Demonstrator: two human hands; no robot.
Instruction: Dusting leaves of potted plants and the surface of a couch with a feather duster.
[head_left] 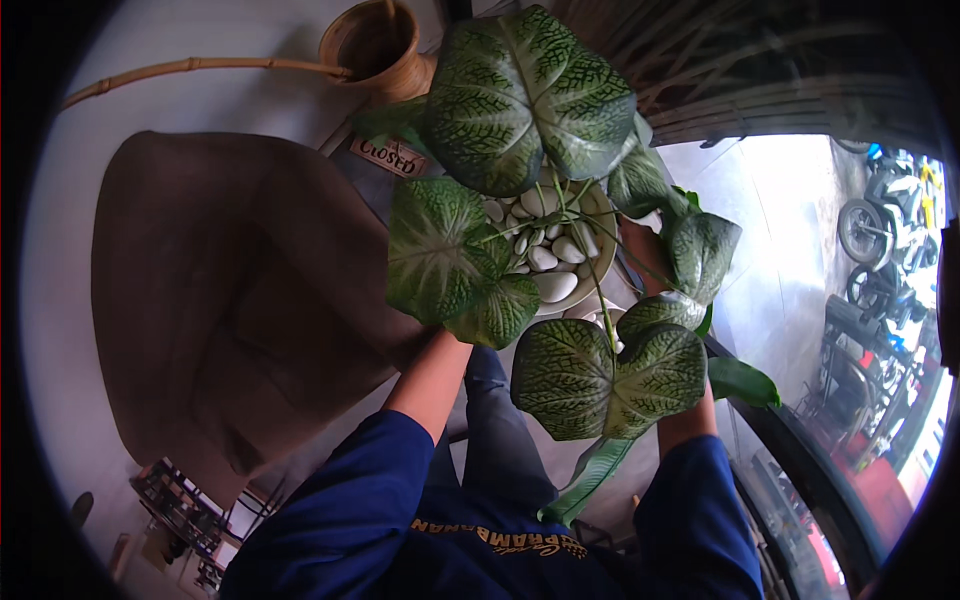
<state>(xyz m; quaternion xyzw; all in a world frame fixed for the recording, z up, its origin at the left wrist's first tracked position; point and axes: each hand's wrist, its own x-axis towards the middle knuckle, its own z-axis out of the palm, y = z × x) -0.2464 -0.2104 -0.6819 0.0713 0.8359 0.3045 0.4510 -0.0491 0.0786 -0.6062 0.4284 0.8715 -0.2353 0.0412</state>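
Note:
A potted plant with broad green, pale-veined leaves stands in front of me. White pebbles fill its round, pale pot. From the lower left my left forearm reaches under the leaves on the pot's near left side; that hand is hidden. On the pot's right side, part of my right hand or wrist shows between leaves. Its fingers are mostly covered, so its grip does not show. One large leaf hangs over my right forearm.
A brown armchair fills the left side. Behind the plant stand a brown vase holding a bamboo stick and a small sign. Along the right runs a dark window frame, with parked motorcycles outside.

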